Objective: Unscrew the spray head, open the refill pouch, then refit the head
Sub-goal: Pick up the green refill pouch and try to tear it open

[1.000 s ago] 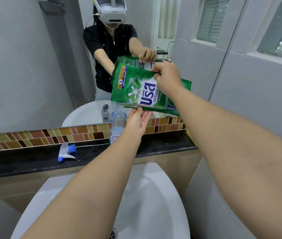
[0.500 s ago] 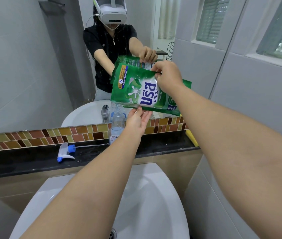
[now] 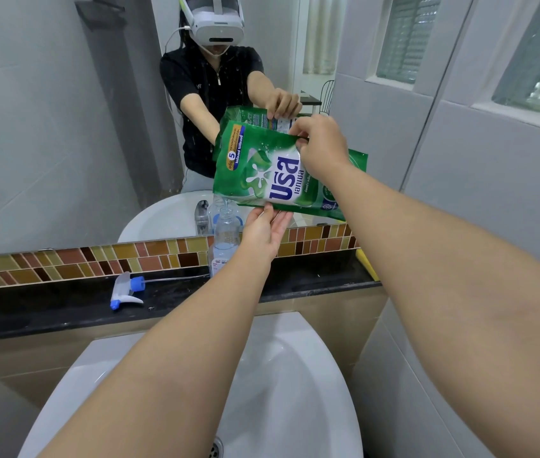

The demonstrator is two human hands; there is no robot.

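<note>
A green refill pouch (image 3: pixel 262 170) is tipped on its side above the clear spray bottle (image 3: pixel 225 239), its lower left corner right over the bottle's open neck. My right hand (image 3: pixel 320 147) grips the pouch at its upper edge. My left hand (image 3: pixel 263 231) supports the pouch from below with the fingers against its bottom edge. The bottle stands headless on the black ledge (image 3: pixel 47 312). The white and blue spray head (image 3: pixel 126 290) lies on that ledge to the left, its thin tube stretched toward the bottle.
A white basin (image 3: pixel 295 391) sits below my arms with its drain at the bottom. A mirror (image 3: pixel 63 127) above the mosaic tile strip (image 3: pixel 97 259) reflects the person, pouch and tap. A yellow object (image 3: pixel 366 264) rests at the ledge's right end beside the grey wall.
The pouch and both hands have stayed almost still; the view has shifted very slightly.
</note>
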